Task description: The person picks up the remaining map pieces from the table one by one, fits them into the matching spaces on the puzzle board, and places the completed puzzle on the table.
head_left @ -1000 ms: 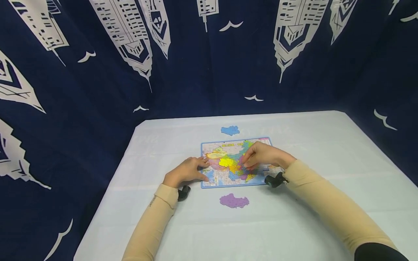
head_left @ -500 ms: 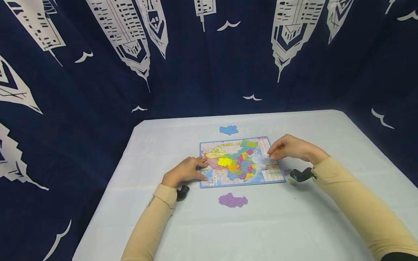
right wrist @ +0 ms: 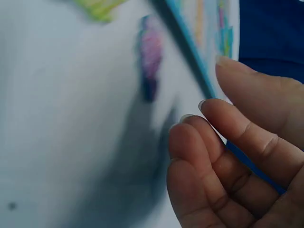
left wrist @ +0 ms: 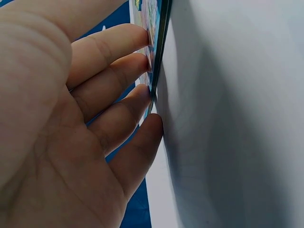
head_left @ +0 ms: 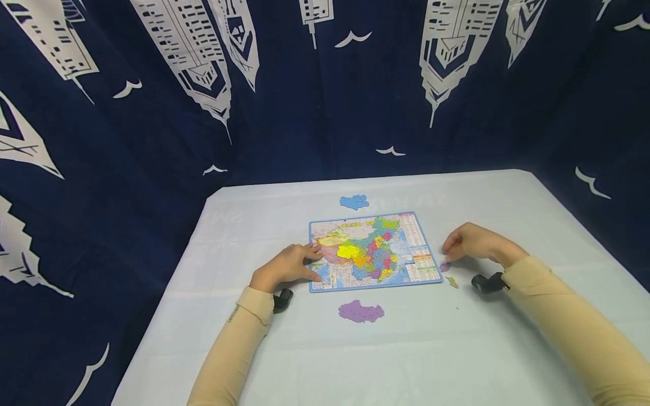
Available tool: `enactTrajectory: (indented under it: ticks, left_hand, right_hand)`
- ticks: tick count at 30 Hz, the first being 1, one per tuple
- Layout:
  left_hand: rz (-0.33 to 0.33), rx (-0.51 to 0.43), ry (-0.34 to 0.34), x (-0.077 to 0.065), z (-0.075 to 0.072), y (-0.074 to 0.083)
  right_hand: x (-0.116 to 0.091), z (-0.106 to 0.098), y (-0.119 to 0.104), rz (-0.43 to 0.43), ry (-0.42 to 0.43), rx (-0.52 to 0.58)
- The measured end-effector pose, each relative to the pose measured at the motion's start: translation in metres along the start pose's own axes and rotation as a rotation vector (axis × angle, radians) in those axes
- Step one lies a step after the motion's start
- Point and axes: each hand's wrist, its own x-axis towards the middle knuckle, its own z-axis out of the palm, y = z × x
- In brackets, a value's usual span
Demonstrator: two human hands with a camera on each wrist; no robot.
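My left hand (head_left: 285, 267) rests at the left edge of a map jigsaw puzzle (head_left: 376, 252), its spread fingers touching the board. In the left wrist view, the fingertips (left wrist: 140, 35) lie on the board's printed face and rim. Off the board's right side, my right hand (head_left: 477, 243) hovers with its fingers loosely bent and nothing between them. Close by its fingertips lies a small purple puzzle piece (head_left: 444, 267), which shows blurred in the right wrist view. A yellow-green puzzle piece (head_left: 452, 282) lies just nearer to me.
Beyond the board lies a larger blue puzzle piece (head_left: 354, 202). A larger purple puzzle piece (head_left: 361, 311) is in front of it. Everything sits on a white-covered table (head_left: 416, 361), with a dark blue patterned curtain (head_left: 315, 113) behind and at the sides.
My right hand has moved from over the map's middle to the right, past the board's edge, and down towards the small purple piece. The left hand has stayed on the board.
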Motion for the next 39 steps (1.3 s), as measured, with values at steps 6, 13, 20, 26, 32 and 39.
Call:
enactTrajectory:
  ticks: [6, 13, 20, 26, 32, 39]
  left_hand:
    - [0.004, -0.005, 0.003, -0.001, -0.001, -0.001]
    - [-0.006, -0.01, 0.003, 0.0, 0.0, -0.001]
    - [-0.005, -0.018, 0.004, 0.001, 0.001, -0.002]
    - [-0.001, -0.011, 0.001, 0.001, 0.0, -0.001]
    - [0.001, -0.013, -0.002, 0.001, 0.0, 0.0]
    - [0.006, -0.018, 0.002, 0.001, 0.0, -0.001]
  right_hand:
    - [-0.001, 0.008, 0.004, 0.026, 0.006, -0.02]
    - [0.001, 0.016, 0.006, 0.043, 0.014, -0.022]
    - [0.003, 0.021, 0.009, 0.025, 0.027, -0.055]
    - [0.002, 0.022, 0.01, -0.012, 0.027, -0.06]
    - [0.002, 0.023, 0.01, -0.016, 0.019, -0.053]
    - [0.001, 0.024, 0.01, -0.026, 0.023, -0.052]
